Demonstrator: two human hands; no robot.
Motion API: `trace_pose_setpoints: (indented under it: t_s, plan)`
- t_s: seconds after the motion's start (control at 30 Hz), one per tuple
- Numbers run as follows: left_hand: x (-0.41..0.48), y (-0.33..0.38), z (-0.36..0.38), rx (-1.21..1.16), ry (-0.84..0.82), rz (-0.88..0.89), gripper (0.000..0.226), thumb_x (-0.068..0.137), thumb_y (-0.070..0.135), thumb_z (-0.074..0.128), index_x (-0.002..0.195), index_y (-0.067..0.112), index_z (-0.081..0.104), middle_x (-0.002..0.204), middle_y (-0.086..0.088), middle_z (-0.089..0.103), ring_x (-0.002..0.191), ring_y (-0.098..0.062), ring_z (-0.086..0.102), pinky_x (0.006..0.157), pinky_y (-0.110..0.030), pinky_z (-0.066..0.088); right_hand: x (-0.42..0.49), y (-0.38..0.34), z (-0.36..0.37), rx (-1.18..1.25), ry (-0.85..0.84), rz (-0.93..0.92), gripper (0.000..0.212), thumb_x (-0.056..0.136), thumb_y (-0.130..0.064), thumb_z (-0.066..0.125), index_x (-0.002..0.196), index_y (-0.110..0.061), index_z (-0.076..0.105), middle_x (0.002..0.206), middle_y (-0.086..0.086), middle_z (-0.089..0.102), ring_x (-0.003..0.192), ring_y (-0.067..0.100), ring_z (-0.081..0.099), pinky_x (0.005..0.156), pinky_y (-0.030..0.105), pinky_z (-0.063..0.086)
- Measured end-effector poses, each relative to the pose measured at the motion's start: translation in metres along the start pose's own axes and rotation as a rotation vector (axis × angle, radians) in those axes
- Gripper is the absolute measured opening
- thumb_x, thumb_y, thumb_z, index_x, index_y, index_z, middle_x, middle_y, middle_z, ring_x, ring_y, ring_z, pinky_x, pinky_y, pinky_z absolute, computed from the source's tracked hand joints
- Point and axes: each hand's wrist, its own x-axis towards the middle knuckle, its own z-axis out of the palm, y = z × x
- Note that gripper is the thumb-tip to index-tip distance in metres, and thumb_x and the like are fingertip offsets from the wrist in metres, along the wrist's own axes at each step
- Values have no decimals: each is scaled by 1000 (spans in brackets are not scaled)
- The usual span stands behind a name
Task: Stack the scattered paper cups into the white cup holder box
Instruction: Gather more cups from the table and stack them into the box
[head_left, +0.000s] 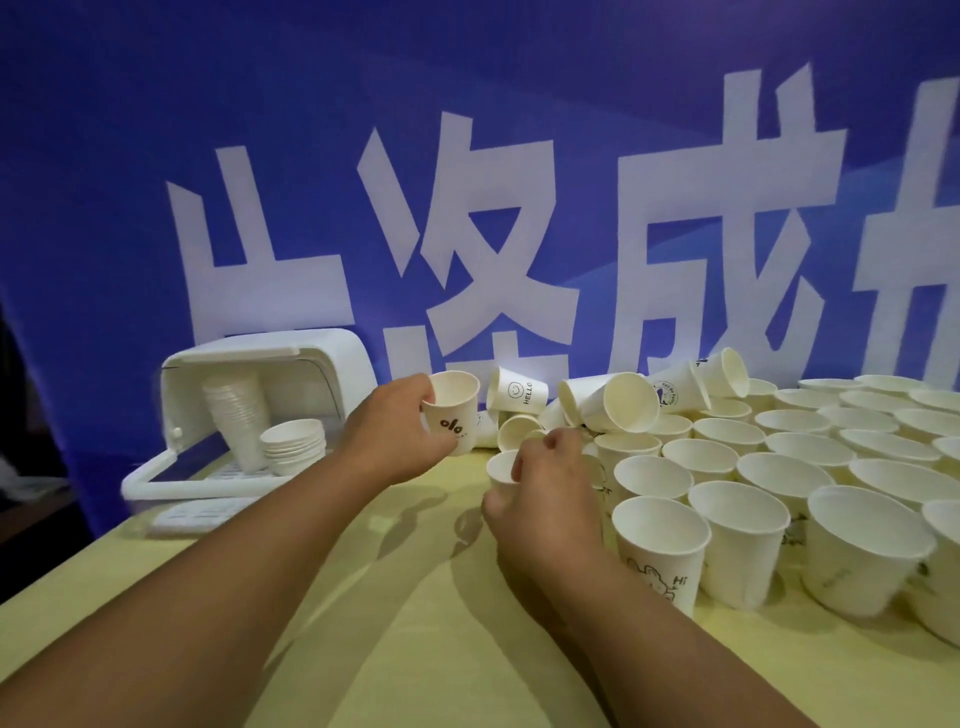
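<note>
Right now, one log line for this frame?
left hand: grips printed cup, upright | right hand: holds second cup | white box: open, two cup stacks inside | loose cups: many on table

A blue banner (130, 156) hangs behind the yellow table (415, 649).

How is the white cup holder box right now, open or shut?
Open: the front of the white cup holder box is uncovered, and stacked cups show inside.

Person's body in view: left hand (400, 431) and right hand (545, 499), both bare. Left forearm (208, 571) and right forearm (649, 634) bare too, uncovered down to the lower edge of view.
</note>
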Motion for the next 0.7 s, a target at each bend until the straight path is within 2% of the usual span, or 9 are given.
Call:
trace_pose_setpoints:
  t_s: [0.07,0.13,0.23,0.33,0.4,0.5,0.57,0.7]
  plan:
    - [-14,-15,-10,-36,24,-30,38,74,49,77,89,27,50,90,9,61,81,-20,59,68,-37,55,0,1,4,46,5,47,57,76,-45,78,122,-24,52,140,0,29,124,24,45,95,37,51]
    - [-28,-27,-15,-63,36,-56,43,75,55,77,82,25,47,82,7,59,75,-19,56,63,-36,47,0,1,8,77,13,102,71,72,-48,83,127,-27,44,137,-1,29,127,23,41,95,38,51]
    - [-44,-44,-16,-81,-9,-125,49,74,62,76,82,25,45,84,5,59,75,-17,54,61,-36,41,0,2,15,150,4,156,94,69,-45,86,142,-29,29,141,1,30,133,24,35,101,42,48]
    - [-56,-60,-10,-150,-98,-183,51,69,65,73,86,30,41,89,5,63,78,-19,59,68,-40,51,3,7,23,272,-38,214,104,67,-42,88,147,-30,24,143,2,42,133,27,41,102,48,48]
    - [-64,-66,-6,-182,-133,-190,52,66,65,73,94,38,37,98,10,64,84,-17,63,74,-43,57,5,12,27,313,-103,251,101,68,-41,87,147,-27,26,137,2,52,125,27,51,98,49,52]
    - [-71,-72,1,-309,-172,-220,69,71,56,79,120,48,31,115,12,59,98,-14,63,84,-41,57,6,15,30,377,-156,249,91,72,-37,85,145,-26,32,124,-2,59,110,23,59,90,43,55]
    - [-73,-76,6,-394,-196,-239,73,76,51,81,130,43,34,118,12,58,100,-11,61,88,-39,55,6,17,33,400,-148,221,88,70,-38,85,143,-30,38,114,-9,61,104,19,61,89,43,56]
    - [-76,-81,14,-449,-271,-222,53,78,42,84,119,36,50,112,14,64,95,-7,63,85,-33,55,7,11,42,456,-141,242,66,68,-38,87,123,-30,50,107,-11,63,98,15,62,88,46,56]
